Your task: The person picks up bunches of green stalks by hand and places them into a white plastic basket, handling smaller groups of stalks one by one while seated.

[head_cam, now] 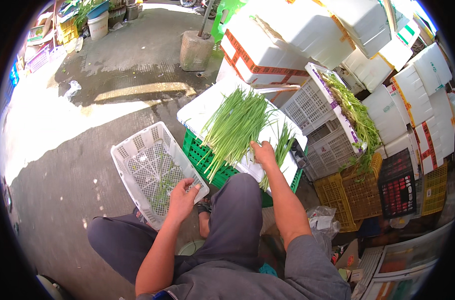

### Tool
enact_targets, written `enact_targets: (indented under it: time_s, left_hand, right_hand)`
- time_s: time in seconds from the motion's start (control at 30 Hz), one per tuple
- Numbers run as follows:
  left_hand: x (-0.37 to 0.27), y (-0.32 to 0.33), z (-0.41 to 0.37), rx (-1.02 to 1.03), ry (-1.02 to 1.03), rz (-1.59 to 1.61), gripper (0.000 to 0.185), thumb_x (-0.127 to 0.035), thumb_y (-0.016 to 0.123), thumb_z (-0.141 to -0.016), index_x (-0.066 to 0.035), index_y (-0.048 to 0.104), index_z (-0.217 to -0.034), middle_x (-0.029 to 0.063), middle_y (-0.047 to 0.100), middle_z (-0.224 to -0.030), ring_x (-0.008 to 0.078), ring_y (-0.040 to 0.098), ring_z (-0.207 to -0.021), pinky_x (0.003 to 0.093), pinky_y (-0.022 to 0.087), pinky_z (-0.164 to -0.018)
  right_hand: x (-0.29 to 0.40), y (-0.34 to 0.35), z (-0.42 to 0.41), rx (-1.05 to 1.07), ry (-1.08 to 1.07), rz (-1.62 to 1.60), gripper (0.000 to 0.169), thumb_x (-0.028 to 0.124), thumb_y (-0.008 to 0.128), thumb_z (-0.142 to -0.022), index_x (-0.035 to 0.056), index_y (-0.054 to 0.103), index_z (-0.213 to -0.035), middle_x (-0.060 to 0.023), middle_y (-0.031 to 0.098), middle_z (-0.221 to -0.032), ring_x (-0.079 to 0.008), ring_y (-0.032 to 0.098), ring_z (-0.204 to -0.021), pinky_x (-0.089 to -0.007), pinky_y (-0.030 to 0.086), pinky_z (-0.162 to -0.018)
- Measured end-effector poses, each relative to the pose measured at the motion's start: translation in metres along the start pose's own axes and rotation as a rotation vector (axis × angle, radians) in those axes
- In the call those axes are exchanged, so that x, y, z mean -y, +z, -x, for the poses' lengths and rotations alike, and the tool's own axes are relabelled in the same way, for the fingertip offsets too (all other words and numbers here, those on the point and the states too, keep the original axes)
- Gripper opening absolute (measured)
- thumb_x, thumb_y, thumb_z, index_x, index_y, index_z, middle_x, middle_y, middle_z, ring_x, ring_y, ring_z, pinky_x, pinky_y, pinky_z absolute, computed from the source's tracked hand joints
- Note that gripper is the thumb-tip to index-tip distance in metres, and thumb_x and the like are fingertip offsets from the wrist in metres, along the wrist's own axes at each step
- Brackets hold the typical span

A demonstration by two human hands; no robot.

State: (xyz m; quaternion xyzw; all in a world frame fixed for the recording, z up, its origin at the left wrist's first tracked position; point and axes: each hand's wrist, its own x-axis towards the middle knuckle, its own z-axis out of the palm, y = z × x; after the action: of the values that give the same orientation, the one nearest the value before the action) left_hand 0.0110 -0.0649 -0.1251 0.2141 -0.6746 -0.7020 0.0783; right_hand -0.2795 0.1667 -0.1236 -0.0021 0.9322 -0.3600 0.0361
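Note:
A large pile of long green stalks, likely garlic chives [237, 125], lies on a white foam lid [192, 108] set on a green plastic crate [193, 150]. My right hand [264, 153] is at the near right edge of this pile, its fingertips by the stalk ends; whether it grips any is unclear. To its right lies a smaller bunch of the same stalks [282, 150]. My left hand [183, 197], thumb and fingers apart with nothing visible between them, hovers over the near right end of a white plastic basket [124, 155]. Loose green scraps [163, 185] lie inside that basket.
Stacked white foam boxes [265, 56] and grey crates [327, 150] rise at the right. A foam tray [338, 105] of leafy greens leans there, above yellow crates [334, 200]. A concrete block with a pole [195, 50] stands ahead. A dark object [298, 153] sits on the lid's right edge.

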Motion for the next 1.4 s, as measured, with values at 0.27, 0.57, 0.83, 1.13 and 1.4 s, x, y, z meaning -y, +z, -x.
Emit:
enact_targets:
  time_s: [0.27,0.57,0.83,1.13,1.4]
  left_hand:
    - [-0.027,0.043,-0.058,0.329,-0.331,0.471,0.041,-0.016,0.057,-0.095,0.003,0.047,-0.131,0.0077,0.061,-0.094,0.0137,0.061,-0.073,0.0263,0.051,-0.062]
    - [-0.065,0.034,-0.126,0.145,0.351,-0.810,0.037,-0.029,0.062,-0.087,-0.001,0.065,-0.111,0.0212,0.064,-0.094,0.0407,0.064,-0.089,0.0473,0.050,-0.076]
    - [-0.106,-0.006,-0.185,-0.136,0.372,-0.742,0.039,-0.031,0.065,-0.087,-0.003,0.064,-0.113,0.0220,0.061,-0.109,0.0383,0.061,-0.097,0.0438,0.048,-0.086]
    - [-0.021,-0.041,-0.281,-0.191,0.121,-0.632,0.053,-0.025,0.060,-0.090,0.003,0.048,-0.134,0.0248,0.056,-0.129,0.0372,0.055,-0.118,0.0407,0.041,-0.101]
    - [-0.020,-0.037,-0.269,-0.201,0.132,-0.336,0.047,-0.016,0.060,-0.090,0.004,0.051,-0.131,0.0216,0.060,-0.123,0.0277,0.059,-0.110,0.0348,0.044,-0.094]
  right_hand:
    - [0.025,0.003,0.020,0.300,0.275,-0.655,0.030,0.023,0.062,-0.092,-0.0048,0.057,-0.103,-0.0115,0.061,-0.085,-0.0181,0.059,-0.058,-0.0314,0.048,-0.048]
    - [0.030,0.003,0.031,0.235,0.241,-0.731,0.062,0.022,0.063,-0.092,-0.0127,0.037,-0.136,-0.0178,0.059,-0.105,-0.0216,0.063,-0.069,-0.0285,0.047,-0.049]
    - [0.025,-0.007,0.027,0.211,0.318,-0.843,0.064,0.024,0.063,-0.091,-0.0114,0.035,-0.137,-0.0180,0.060,-0.107,-0.0217,0.064,-0.068,-0.0290,0.045,-0.048]
    - [0.041,0.011,0.006,0.112,0.248,-0.508,0.071,0.038,0.071,-0.082,-0.0116,0.048,-0.127,-0.0153,0.063,-0.086,-0.0242,0.063,-0.070,-0.0361,0.050,-0.062]
    - [0.077,0.050,-0.014,0.151,-0.155,-0.296,0.043,0.024,0.069,-0.082,-0.0051,0.057,-0.111,-0.0195,0.066,-0.096,-0.0280,0.065,-0.086,-0.0383,0.049,-0.080]
